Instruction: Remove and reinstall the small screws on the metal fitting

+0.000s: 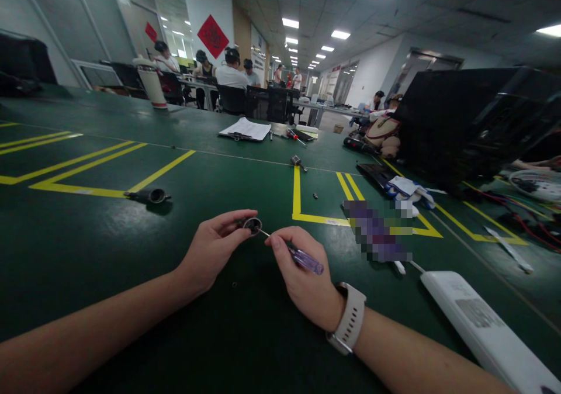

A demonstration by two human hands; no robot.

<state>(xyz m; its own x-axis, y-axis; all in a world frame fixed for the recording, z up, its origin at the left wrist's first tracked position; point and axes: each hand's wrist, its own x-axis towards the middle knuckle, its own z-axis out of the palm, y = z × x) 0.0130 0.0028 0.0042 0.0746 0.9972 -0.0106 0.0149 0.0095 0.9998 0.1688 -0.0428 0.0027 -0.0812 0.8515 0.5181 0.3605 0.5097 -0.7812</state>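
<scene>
Two bare hands work just below the centre of the frame. The left hand has its thumb and fingers clamped on one small, round, dark metal cup, with the thumb along the near side. The cup is held above a dark green tabletop, its open end turned toward the camera.

The right hand, wearing one pale grey strap watch, is closed around one slim screwdriver with a translucent purple handle. The screwdriver's long axis slants from the handle's butt at lower right to the thin metal shaft at upper left. The shaft points into the cup's mouth; whether its tip touches the inside cannot be told.

Four loose pieces lie apart on the tabletop: one dark, hollow metal cylinder at left, its long axis roughly across the frame; one small grey metal block with a stem above centre, the stem pointing lower right; one tiny metal fitting below it; and one tiny dark ring below the hands.

One long white plastic power strip slants through the lower right.
</scene>
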